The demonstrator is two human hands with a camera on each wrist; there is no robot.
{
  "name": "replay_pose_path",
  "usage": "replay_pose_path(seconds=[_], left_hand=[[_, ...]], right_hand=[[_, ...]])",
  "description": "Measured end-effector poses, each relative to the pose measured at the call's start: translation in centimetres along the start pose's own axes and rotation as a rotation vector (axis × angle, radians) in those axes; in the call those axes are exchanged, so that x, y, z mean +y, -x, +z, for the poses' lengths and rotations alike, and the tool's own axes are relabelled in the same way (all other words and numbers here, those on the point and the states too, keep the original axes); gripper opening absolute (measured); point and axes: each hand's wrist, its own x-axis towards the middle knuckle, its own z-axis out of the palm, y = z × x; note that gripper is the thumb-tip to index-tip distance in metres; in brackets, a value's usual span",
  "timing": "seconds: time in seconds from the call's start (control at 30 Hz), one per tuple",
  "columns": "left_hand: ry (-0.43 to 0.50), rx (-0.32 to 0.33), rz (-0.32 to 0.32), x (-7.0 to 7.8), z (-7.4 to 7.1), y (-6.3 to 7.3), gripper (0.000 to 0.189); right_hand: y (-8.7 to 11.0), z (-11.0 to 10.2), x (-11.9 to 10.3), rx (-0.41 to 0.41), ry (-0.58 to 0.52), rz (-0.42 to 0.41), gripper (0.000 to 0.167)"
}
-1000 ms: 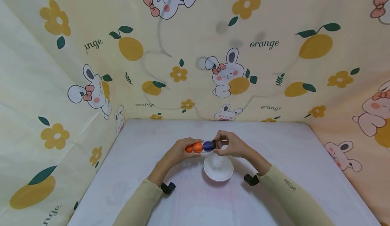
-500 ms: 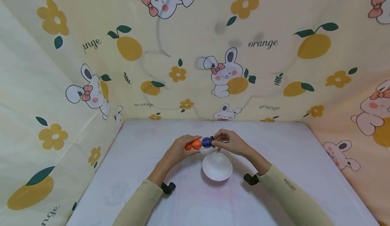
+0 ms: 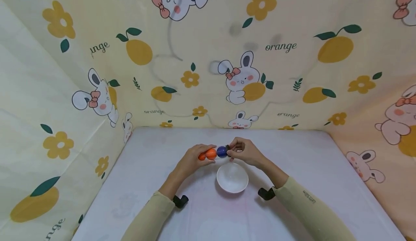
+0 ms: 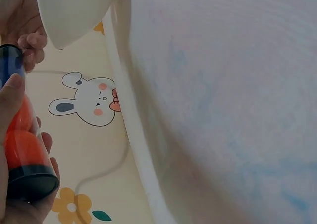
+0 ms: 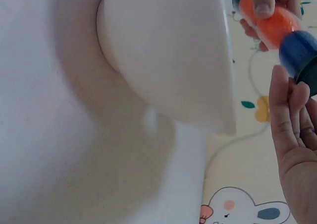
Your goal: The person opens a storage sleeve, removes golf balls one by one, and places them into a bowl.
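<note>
A clear tube [image 3: 211, 153] lies sideways between both hands, just beyond and above the bowl. Two orange balls and a blue ball [image 4: 11, 65] show inside it, and its left end has a dark cap [image 4: 32, 180]. The left hand [image 3: 191, 158] grips the orange end, thumb on the near side and fingers round the far side. At the blue end, the right hand [image 3: 248, 152] pinches another dark cap [image 5: 308, 78] with its fingers. Whether that cap is loose is too small to tell. A white bowl [image 3: 232, 179] stands upright on the table below the hands.
The pale tabletop [image 3: 208, 215] ends at a patterned cloth backdrop [image 3: 208, 71], which also rises on both sides. A black camera mount [image 3: 180, 201] sits at the left wrist, and a matching mount [image 3: 266, 193] at the right.
Both hands and the tube have risen slightly away from the bowl. The right hand's fingers have shifted round the dark cap. The bowl has stayed in place.
</note>
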Motion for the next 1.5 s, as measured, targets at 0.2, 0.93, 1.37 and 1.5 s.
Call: replay_pose_path(seconds=[0.2, 0.93, 1.37, 1.5], left_hand=[[0.038, 0.011, -0.012, -0.6, -0.5, 0.2, 0.058], [0.072, 0.003, -0.048, -0.9, -1.0, 0.3, 0.059], [0.064, 0.004, -0.032, -0.8, -0.7, 0.3, 0.059], [0.060, 0.001, -0.028, -0.7, -0.6, 0.2, 0.059]], right_hand=[[0.0, -0.5, 0.3, -0.087, -0.157, -0.021, 0.025], [-0.2, -1.1, 1.2, -0.141, -0.084, -0.021, 0.045], [0.8, -2.4, 3.3, -0.055, -0.011, 0.058, 0.047], [1.0, -2.9, 4.2, -0.040, -0.005, 0.047, 0.048]])
